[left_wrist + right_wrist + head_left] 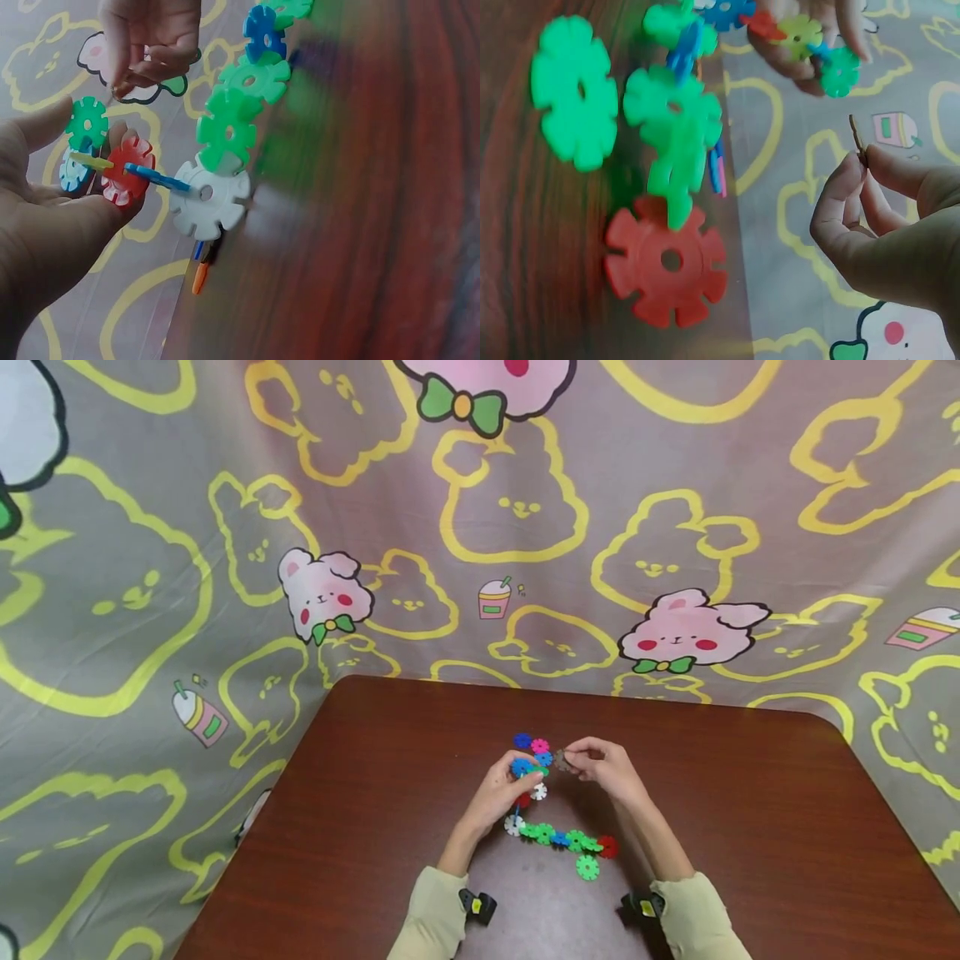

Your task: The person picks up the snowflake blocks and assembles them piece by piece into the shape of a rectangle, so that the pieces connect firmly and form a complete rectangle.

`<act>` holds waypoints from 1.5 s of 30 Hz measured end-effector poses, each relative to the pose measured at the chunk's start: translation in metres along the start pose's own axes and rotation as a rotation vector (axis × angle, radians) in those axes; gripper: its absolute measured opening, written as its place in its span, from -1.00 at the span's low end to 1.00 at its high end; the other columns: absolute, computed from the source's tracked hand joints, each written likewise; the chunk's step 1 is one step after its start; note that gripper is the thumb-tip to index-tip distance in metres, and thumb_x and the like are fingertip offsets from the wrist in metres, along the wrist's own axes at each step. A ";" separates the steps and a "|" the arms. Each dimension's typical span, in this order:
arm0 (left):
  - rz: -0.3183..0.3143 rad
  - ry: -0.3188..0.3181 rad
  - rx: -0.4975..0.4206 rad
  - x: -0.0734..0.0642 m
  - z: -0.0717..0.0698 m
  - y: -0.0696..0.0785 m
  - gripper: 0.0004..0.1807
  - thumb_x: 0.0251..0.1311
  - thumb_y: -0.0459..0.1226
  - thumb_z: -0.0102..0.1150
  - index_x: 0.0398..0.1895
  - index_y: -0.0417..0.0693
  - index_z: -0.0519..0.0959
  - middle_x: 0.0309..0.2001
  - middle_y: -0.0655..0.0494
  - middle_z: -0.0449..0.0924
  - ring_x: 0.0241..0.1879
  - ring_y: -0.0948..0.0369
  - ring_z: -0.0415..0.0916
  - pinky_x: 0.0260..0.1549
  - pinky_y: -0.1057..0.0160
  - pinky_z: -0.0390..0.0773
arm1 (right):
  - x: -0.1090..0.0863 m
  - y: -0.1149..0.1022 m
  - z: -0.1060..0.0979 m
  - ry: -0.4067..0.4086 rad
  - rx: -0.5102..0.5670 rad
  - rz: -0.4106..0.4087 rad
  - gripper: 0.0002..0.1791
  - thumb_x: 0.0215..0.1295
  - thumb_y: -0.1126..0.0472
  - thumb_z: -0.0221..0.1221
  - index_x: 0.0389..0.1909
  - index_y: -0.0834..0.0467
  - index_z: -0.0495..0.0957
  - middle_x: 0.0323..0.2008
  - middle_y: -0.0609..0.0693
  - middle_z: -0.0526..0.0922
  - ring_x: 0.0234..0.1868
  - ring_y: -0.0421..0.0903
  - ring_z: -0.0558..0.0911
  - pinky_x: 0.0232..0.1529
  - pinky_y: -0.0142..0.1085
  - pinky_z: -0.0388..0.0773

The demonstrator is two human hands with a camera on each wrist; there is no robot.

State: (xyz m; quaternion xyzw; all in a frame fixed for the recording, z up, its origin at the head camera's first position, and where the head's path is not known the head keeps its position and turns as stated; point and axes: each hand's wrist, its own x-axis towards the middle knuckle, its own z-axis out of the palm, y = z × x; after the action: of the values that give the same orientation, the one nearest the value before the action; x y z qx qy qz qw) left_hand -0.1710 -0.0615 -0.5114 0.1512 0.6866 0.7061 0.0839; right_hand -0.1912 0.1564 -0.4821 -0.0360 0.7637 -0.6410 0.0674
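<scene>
My left hand (491, 793) holds one end of a chain of slotted plastic snowflake discs, with thumb and fingers around it. In the left wrist view a red disc (129, 171) sits by the palm, and a green disc (87, 123) forms the tip near the thumb. A blue disc links the red one to a white disc (210, 200). From there the chain bends into a row of green and blue discs that ends in a red disc (667, 261). My right hand (611, 772) pinches a brownish-grey disc (560, 760), seen edge-on in the right wrist view, apart from the chain's tip.
Beyond the left hand, a dark blue disc (522, 741), a pink disc (540, 746) and a lighter blue disc (543, 759) lie on the brown table (375, 860). A single green disc (587, 867) lies near the row's red end. A patterned cloth hangs behind.
</scene>
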 end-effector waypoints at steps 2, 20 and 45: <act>0.006 0.004 -0.005 0.000 0.000 0.000 -0.64 0.47 -0.36 0.18 0.18 -0.46 0.43 -0.20 0.07 0.54 -0.22 0.02 0.51 -0.20 0.31 0.52 | -0.004 -0.002 0.001 0.017 0.016 0.002 -0.74 0.41 0.31 0.29 -0.09 0.48 0.61 -0.32 0.21 0.70 -0.29 0.05 0.70 -0.22 -0.20 0.71; 0.041 -0.001 0.001 -0.001 0.002 -0.001 -0.68 0.50 -0.37 0.12 0.20 -0.37 0.44 -0.14 -0.05 0.56 -0.18 -0.07 0.49 -0.21 0.29 0.49 | -0.024 -0.003 0.010 0.018 0.132 0.011 -0.78 0.41 0.40 0.25 -0.04 0.47 0.54 -0.31 0.18 0.74 -0.27 0.07 0.78 -0.12 -0.15 0.73; 0.042 -0.002 0.011 -0.001 0.002 -0.001 -0.67 0.49 -0.32 0.17 0.19 -0.31 0.46 -0.01 -0.16 0.60 -0.10 -0.13 0.51 -0.16 0.22 0.53 | -0.032 -0.007 0.016 0.077 -0.151 -0.205 -0.80 0.42 0.50 0.19 -0.01 0.35 0.67 -0.22 0.39 0.68 -0.32 0.29 0.74 -0.28 -0.19 0.74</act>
State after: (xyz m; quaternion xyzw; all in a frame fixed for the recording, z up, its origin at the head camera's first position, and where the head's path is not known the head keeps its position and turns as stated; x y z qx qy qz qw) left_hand -0.1698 -0.0601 -0.5120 0.1668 0.6869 0.7040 0.0688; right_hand -0.1570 0.1439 -0.4761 -0.0941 0.8041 -0.5861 -0.0309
